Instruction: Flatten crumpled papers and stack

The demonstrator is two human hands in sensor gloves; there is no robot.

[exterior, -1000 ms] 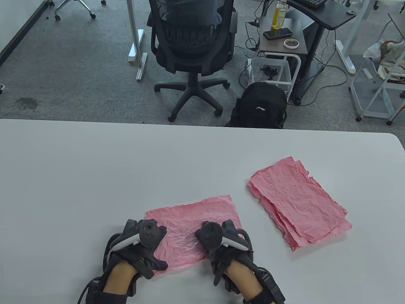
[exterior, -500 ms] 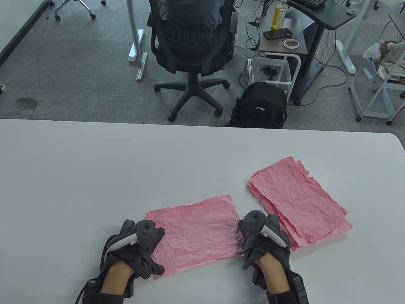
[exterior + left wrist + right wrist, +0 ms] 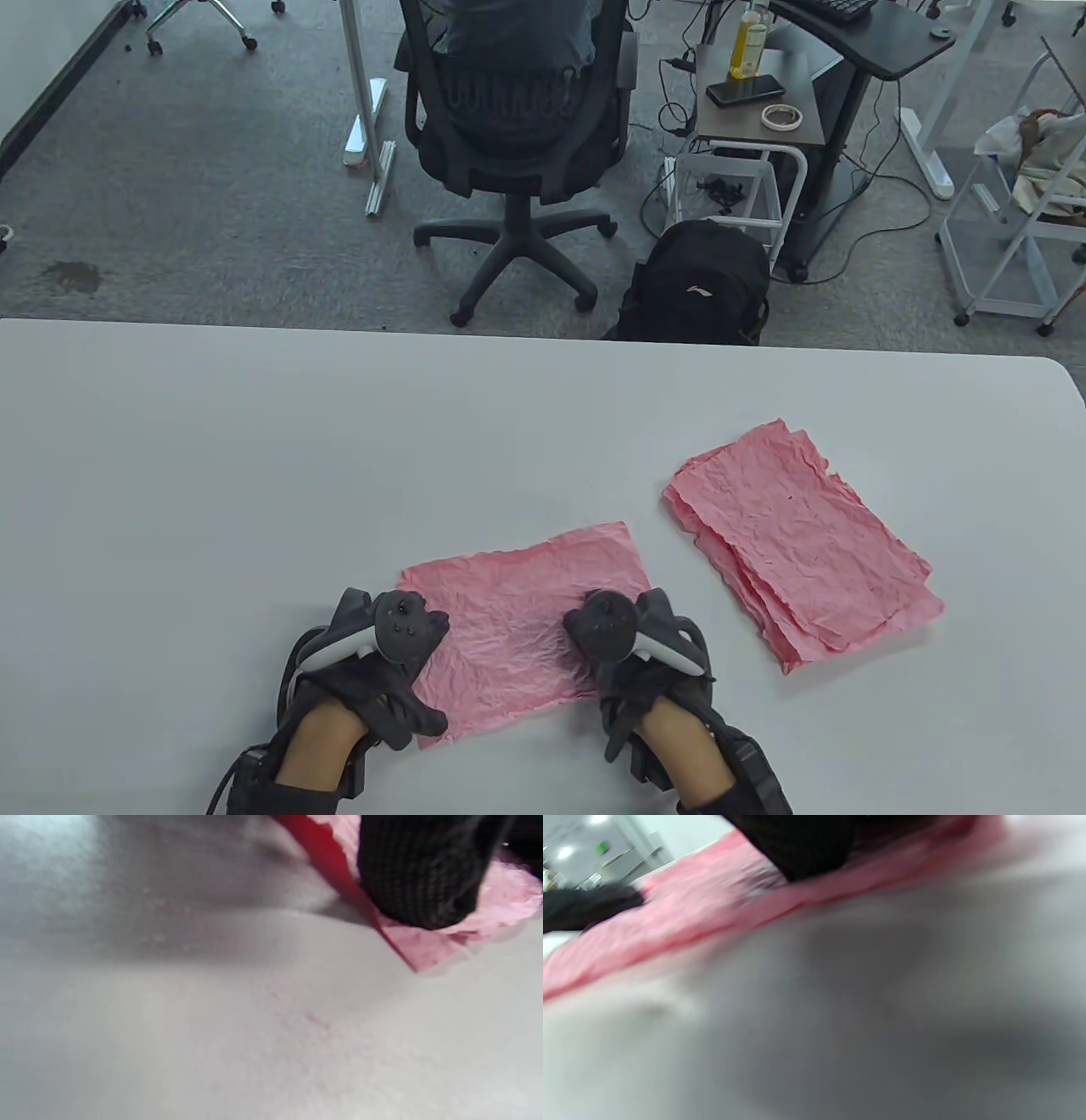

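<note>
Both hands flat on the pink sheet (image 3: 526, 620) near the table's (image 3: 254, 475) front edge. Left hand (image 3: 373, 679) pressing the near left corner, right hand (image 3: 636, 671) on the right side; fingers probably straight, mostly hidden. Thin paper: could rip or bunch if rubbed hard. Long side left to right, tilted a bit. Stack (image 3: 797, 552) lying to the right.

On the surface (image 3: 254, 441), a single sheet (image 3: 517, 620) lies near the front edge under both hands, with the stack of sheets (image 3: 797, 552) to its right, apart.
</note>
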